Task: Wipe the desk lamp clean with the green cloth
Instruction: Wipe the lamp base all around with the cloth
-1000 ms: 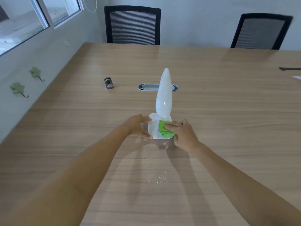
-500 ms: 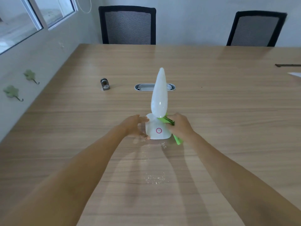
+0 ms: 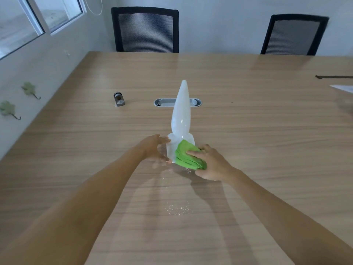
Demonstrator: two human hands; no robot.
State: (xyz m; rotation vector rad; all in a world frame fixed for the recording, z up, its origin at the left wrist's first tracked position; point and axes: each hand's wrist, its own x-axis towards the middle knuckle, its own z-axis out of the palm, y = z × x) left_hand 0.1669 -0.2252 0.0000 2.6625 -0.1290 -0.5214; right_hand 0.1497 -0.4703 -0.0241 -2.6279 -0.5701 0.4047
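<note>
A white desk lamp (image 3: 181,115) with a tall pointed shade stands upright on the wooden table (image 3: 248,131), its flat white base toward me. My left hand (image 3: 155,148) grips the base's left edge. My right hand (image 3: 212,162) presses a folded green cloth (image 3: 188,154) onto the right half of the base, fingers on top of the cloth. The cloth hides the base's front marking.
A small grey metal object (image 3: 119,99) sits left of a silver cable grommet (image 3: 177,102) behind the lamp. Pale crumbs (image 3: 178,208) lie on the table near me. Two black chairs (image 3: 145,29) stand at the far edge. Paper (image 3: 342,87) lies far right.
The green cloth has come from the base's right side back onto its top, covering the red ring mark. My left hand stays on the base's left edge.
</note>
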